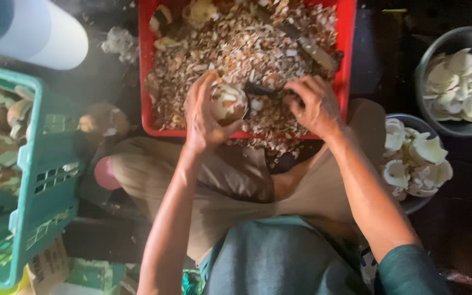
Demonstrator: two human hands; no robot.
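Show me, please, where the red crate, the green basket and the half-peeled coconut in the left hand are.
red crate [144,87], head view, on its left wall.
green basket [47,188], head view, on its slatted side wall.
half-peeled coconut [229,102], head view, on its pale peeled face.

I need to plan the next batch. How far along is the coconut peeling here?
Done: two bowls hold white peeled pieces, and the red tray is deep in brown shavings. In hand: the left hand grips a part-peeled coconut; the right hand works a dark tool against it. Left: the green crate holds unpeeled ones.
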